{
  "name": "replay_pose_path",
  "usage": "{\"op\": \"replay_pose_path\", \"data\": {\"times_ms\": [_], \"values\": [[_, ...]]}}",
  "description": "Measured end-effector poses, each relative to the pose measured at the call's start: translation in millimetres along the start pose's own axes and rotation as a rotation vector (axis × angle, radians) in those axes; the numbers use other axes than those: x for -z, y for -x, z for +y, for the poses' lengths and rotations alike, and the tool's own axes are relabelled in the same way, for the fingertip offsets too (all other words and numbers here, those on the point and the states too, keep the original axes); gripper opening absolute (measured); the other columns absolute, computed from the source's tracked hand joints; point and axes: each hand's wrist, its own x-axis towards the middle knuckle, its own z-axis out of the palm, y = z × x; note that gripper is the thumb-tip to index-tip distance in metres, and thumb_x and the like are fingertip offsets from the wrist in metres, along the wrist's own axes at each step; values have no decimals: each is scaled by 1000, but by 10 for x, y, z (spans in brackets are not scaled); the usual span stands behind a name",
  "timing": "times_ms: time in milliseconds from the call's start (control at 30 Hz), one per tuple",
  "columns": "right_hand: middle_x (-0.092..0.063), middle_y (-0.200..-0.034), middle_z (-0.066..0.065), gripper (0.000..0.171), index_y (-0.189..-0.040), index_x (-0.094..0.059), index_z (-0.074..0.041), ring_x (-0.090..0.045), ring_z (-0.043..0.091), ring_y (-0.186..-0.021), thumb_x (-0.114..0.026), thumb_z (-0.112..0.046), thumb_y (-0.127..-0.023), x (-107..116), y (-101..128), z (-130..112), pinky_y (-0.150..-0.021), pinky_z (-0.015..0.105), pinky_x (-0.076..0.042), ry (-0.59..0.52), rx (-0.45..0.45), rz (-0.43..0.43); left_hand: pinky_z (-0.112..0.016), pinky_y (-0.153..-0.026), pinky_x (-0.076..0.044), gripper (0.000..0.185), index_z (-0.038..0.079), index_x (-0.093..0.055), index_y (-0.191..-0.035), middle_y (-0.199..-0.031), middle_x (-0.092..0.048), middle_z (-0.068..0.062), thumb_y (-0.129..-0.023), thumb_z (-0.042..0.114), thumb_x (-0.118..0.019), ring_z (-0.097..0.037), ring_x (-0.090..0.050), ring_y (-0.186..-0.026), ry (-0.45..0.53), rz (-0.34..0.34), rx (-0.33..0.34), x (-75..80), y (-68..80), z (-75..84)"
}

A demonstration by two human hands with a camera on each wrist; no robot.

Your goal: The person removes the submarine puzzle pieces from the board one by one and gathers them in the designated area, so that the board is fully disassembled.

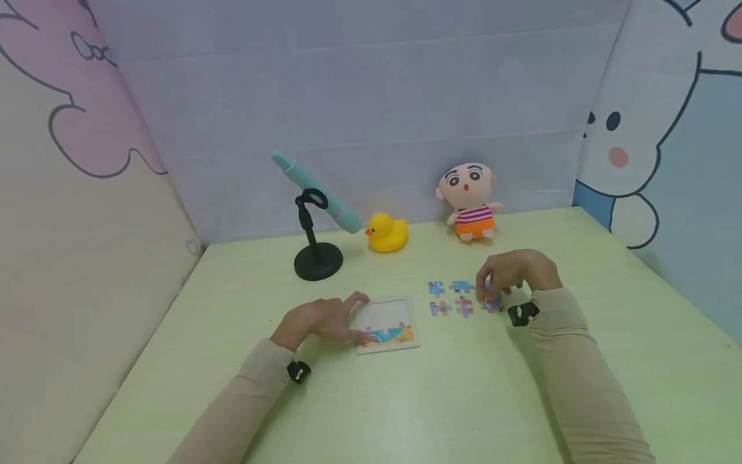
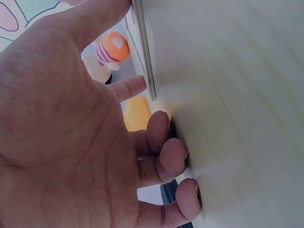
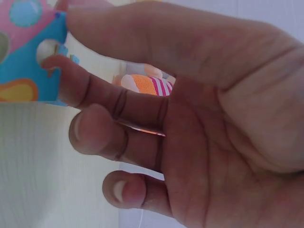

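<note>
A shallow puzzle tray (image 1: 385,313) lies on the table, its lower part filled with blue and orange pieces and its upper part bare white. My left hand (image 1: 324,321) is at the tray's left side, thumb and index finger spread to touch it; in the left wrist view the index finger (image 2: 130,89) meets the tray's edge. My right hand (image 1: 510,272) pinches a jigsaw piece (image 3: 28,61), pink and blue with an orange patch, between thumb and index finger. Several loose jigsaw pieces (image 1: 462,286) lie in two rows left of the right hand.
At the back stand a teal microphone-like tube (image 1: 315,190) on a black stand (image 1: 318,261), a yellow rubber duck (image 1: 387,233) and a plush doll (image 1: 472,203) in striped top and orange shorts. A pale wall backdrop (image 1: 377,116) closes off the table's rear edge.
</note>
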Motion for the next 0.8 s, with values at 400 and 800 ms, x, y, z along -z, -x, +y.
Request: {"op": "replay_pose_path", "data": {"times_ms": [400, 800], "values": [[-58, -81, 3, 15, -107, -67, -4, -50, 14, -65, -60, -4, -94, 60, 3, -47, -58, 26, -35, -3, 163, 98, -35, -68, -42, 79, 34, -27, -149, -92, -55, -8, -87, 65, -64, -23, -55, -78, -13, 18, -34, 63, 14, 24], [-65, -93, 10, 16, -109, -66, -3, -54, 18, -71, -56, -2, -96, -40, -103, -295, -69, 34, -47, 36, 286, 148, -40, -79, -45, 87, 33, -24, -152, -98, -55, -8, -84, 69, -65, -24, -56, -85, -25, -12, -46, 40, 30, -38]]}}
